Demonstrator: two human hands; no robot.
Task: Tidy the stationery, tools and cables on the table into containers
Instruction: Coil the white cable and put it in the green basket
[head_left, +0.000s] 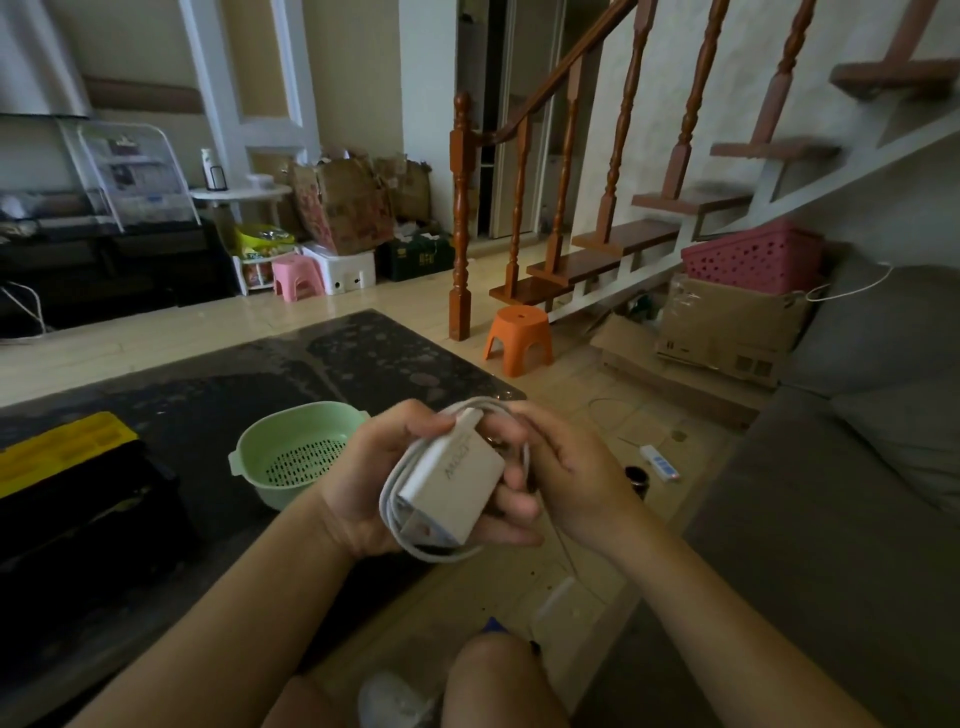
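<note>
Above the near corner of the dark surface (218, 384): white charger block (452, 480) with white cable (389, 501) looped round it. Left hand (363, 483) cupped beneath, fingers curled round block and loops. Right hand (576, 473) just beside, thumb and fingers pinching the cable near its top. On the surface to the left, green perforated basket (291, 423); farther left, yellow-and-black toolbox (62, 452).

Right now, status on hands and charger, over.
Left hand grips white charger, cable looped round it. Right hand holds cable. Green colander on table, nothing in the way.
</note>
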